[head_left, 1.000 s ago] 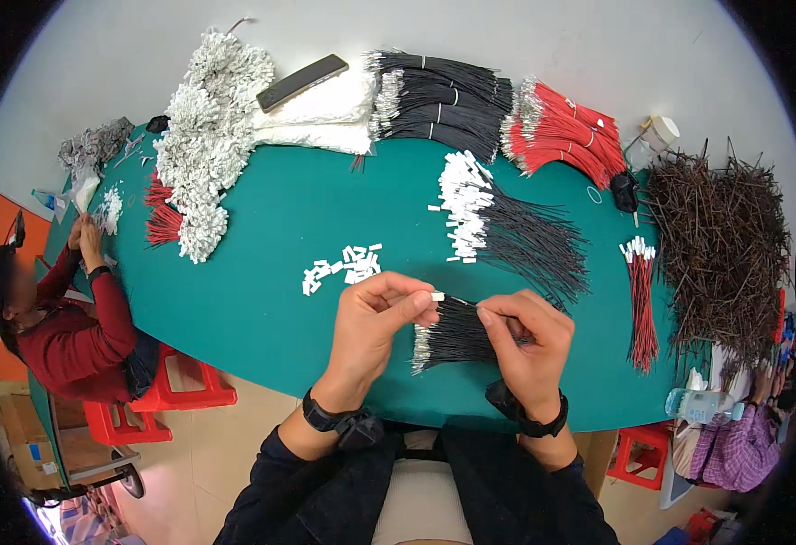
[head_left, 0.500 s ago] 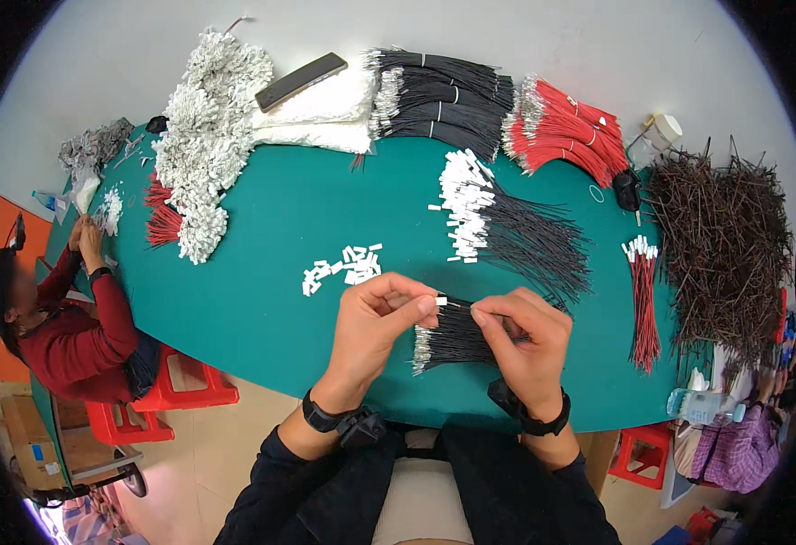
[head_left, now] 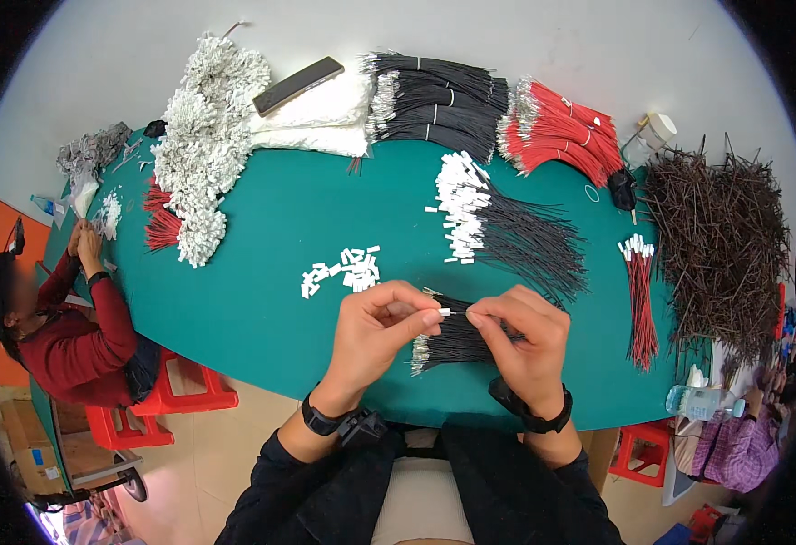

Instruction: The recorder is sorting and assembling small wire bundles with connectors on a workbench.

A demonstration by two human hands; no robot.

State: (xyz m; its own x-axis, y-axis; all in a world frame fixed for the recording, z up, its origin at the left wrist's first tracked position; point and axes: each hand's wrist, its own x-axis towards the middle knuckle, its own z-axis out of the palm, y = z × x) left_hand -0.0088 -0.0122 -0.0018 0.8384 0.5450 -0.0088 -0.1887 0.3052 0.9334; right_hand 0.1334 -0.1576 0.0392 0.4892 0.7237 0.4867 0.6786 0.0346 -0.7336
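Observation:
My left hand [head_left: 381, 329] pinches a small white connector housing [head_left: 445, 312] between thumb and forefinger. Facing it, my right hand [head_left: 527, 338] pinches a thin black wire [head_left: 460, 313], whose end meets the housing; how deep it sits inside is too small to tell. Just under both hands lies a bunch of black wires [head_left: 457, 349] with bare metal terminals at their left ends. A scatter of loose white housings [head_left: 345, 270] rests left of my left hand. Beyond my hands is a pile of black wires [head_left: 534, 232] with white housings [head_left: 461, 209] on their ends.
Along the back of the green table [head_left: 262, 227] lie a white heap of connectors [head_left: 207, 136], a dark phone-like slab [head_left: 298, 86], tied black wire bundles [head_left: 443, 104] and red ones [head_left: 566, 132]. Brown wires [head_left: 720, 245] pile at right. A person [head_left: 71, 336] works at left.
The white housing and the wire end have come together, with the gap between them closed. My right hand has shifted slightly left; the housing sits a little lower.

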